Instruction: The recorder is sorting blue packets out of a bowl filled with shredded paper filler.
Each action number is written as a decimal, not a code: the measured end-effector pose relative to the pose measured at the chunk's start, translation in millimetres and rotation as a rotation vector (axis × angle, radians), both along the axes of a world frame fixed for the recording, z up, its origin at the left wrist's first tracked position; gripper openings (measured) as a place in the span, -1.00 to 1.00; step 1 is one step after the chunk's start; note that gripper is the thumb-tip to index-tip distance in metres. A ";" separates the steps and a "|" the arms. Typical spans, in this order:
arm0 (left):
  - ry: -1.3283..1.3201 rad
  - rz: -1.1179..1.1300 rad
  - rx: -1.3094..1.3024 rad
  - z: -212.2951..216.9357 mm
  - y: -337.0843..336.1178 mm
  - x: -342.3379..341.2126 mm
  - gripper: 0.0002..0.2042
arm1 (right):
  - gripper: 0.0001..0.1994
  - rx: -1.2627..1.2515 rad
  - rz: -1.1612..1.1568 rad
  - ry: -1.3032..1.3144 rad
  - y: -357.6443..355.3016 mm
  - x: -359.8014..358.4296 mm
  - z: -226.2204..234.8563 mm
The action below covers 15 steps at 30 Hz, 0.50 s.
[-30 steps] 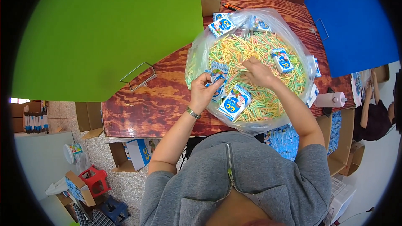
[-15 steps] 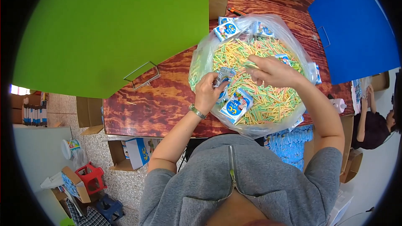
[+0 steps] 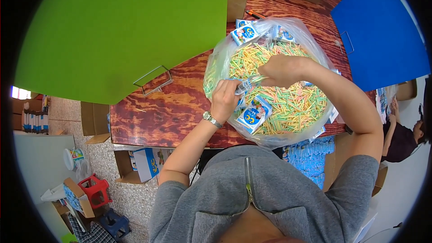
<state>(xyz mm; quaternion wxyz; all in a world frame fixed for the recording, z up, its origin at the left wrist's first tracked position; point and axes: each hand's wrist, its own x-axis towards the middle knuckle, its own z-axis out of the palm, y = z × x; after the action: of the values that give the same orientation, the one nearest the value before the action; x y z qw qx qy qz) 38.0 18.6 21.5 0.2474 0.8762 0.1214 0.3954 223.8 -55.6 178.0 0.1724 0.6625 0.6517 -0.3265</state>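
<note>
Left hand (image 3: 223,99): It is closed on a small packet (image 3: 243,87), with the thumb and fingers pinching it near the left side of the big bag. A watch (image 3: 213,119) goes around the wrist.
Right hand (image 3: 282,70): Its fingers are together, pinched on a few little sticks (image 3: 257,79). It is bent over the big pile, just beside the left hand.
Small packet: It is held up over the pile. The little sticks are at its right end, but how far in they go, one cannot tell.
Big bag (image 3: 216,62): It is see-through and sits wide open on the red-brown table (image 3: 157,119). It is full of a pile of yellow, green and pink sticks (image 3: 294,112).
Other packets: A blue and white packet (image 3: 254,114) lies on the pile, close to the left hand. Another packet (image 3: 245,33) rests at the far rim.
Around the table: A green board (image 3: 121,27) is on the left and a blue board (image 3: 382,31) is on the right. An orange pen (image 3: 255,14) lies past the bag.
Floor: A red stool (image 3: 94,191) stands near a blue stool (image 3: 114,224).
Co-worker (image 3: 403,139): This person, in a dark top, is far to the right.
</note>
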 end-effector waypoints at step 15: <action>-0.021 -0.214 -0.323 13.3 -1.3 2.2 -0.49 | -0.62 0.751 0.010 0.375 -24.3 -3.1 -19.5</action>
<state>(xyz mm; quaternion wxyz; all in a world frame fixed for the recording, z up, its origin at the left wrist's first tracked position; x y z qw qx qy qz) 40.3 17.3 34.8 0.4266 0.8289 0.0871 0.3512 220.8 -79.8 158.5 -0.2010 0.6055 0.7486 -0.1803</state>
